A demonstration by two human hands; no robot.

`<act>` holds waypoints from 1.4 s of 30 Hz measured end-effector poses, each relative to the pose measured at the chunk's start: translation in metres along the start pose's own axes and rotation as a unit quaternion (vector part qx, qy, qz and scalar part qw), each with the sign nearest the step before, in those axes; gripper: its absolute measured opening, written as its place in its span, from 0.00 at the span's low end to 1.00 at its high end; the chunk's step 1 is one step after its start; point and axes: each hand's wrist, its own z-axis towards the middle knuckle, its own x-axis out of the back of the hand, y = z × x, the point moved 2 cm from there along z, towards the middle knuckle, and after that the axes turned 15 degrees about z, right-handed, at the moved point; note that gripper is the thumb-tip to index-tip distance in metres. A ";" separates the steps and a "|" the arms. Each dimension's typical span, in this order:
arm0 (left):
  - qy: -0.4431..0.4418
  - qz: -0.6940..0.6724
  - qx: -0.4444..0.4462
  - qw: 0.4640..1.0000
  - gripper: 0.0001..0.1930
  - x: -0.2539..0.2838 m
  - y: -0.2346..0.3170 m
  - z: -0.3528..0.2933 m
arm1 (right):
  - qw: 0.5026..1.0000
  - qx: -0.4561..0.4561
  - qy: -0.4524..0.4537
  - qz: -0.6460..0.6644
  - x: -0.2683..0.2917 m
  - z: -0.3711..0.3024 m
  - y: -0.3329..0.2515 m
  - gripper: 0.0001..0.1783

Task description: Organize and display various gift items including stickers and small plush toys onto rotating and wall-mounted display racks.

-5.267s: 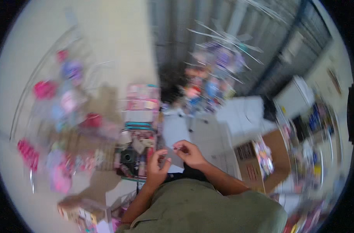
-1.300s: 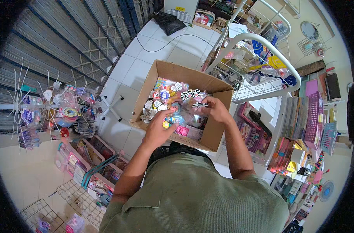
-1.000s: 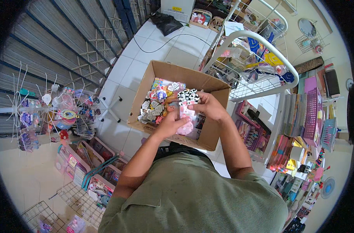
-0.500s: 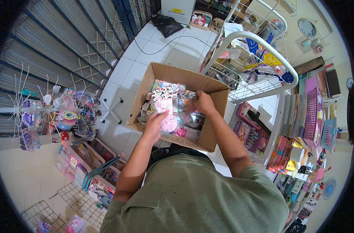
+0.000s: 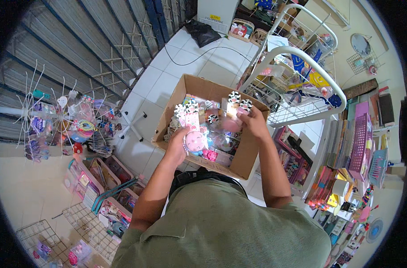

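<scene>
An open cardboard box [image 5: 246, 163] stands in front of me, filled with small items in clear and coloured packaging. Over its left part, my left hand [image 5: 176, 146] grips a pink packaged item [image 5: 195, 141] with a black-and-white cow-print top and a round pink lower end. My right hand [image 5: 256, 123] pinches a similar clear packet [image 5: 232, 123], also pink with cow-print pieces on top, above the right part of the box. The two packets are held apart, side by side. Other contents under my hands are partly hidden.
A white wire cart [image 5: 317, 107] loaded with goods stands close beyond the box on the right. To the left is a hook stand [image 5: 80, 129] hung with packets, with pink bins [image 5: 93, 172] below. A black plastic bag [image 5: 203, 33] and a thin cable lie on the tiled floor.
My right hand has risen from among the box's contents and moved rightward, now with a cow-print packet in it. The left hand still grips its pink item. The view has shifted slightly.
</scene>
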 end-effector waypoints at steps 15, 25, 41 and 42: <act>0.045 -0.039 -0.134 0.989 0.19 0.032 0.019 -0.108 | 0.961 -0.115 -0.241 0.071 -0.184 -0.051 -0.006 0.10; 0.212 -0.074 -0.260 0.939 0.18 0.136 0.005 -0.228 | 0.898 -0.145 -0.408 0.078 -0.353 -0.100 0.014 0.09; 0.527 -0.181 -0.296 0.776 0.23 0.237 -0.056 -0.424 | 0.739 -0.238 -0.625 0.084 -0.587 -0.230 0.044 0.04; 0.570 -0.186 -0.298 0.743 0.22 0.239 -0.064 -0.431 | 0.726 -0.240 -0.641 0.070 -0.600 -0.238 0.041 0.04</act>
